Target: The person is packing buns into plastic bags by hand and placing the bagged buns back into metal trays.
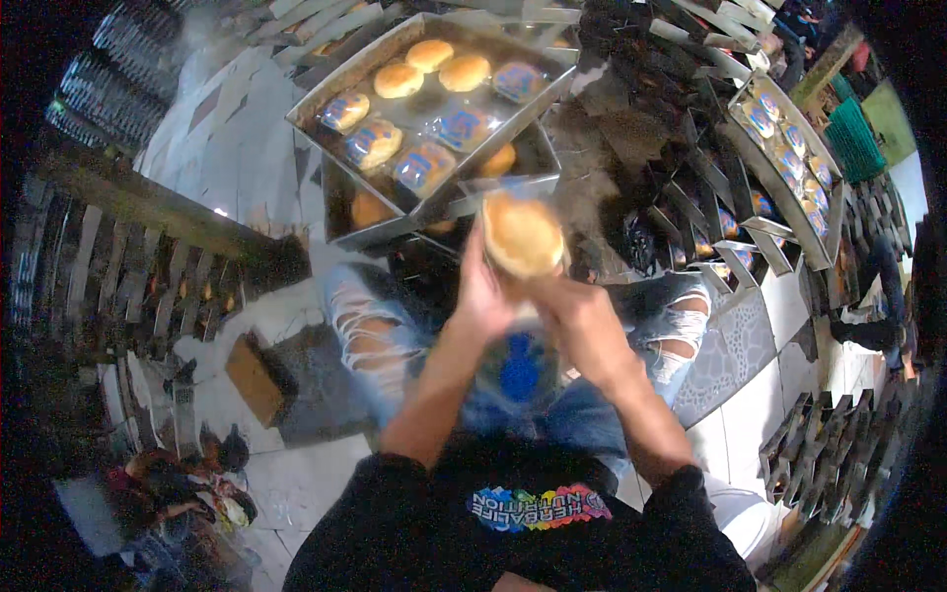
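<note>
A round golden bun (523,235) is raised in front of my knees, slightly smeared by motion. My left hand (485,281) is closed round its left side and underside. At the bun's lower right edge, my right hand (574,314) has its fingers curled in; what they pinch is hidden. Whether clear film surrounds this bun, I cannot tell. Below both hands, clear plastic with a blue print (520,367) lies in my lap. Just beyond the bun, a metal tray (306,116) holds several buns, some bare like the golden bun (400,81), others in blue-printed clear wrappers (424,168).
Under that tray sits another metal tray (338,212) with buns. To the far right stands a tray of wrapped buns (789,148) above stacked metal trays (725,212). A brown cardboard box (254,380) lies on the left floor. Another person (187,483) is at lower left.
</note>
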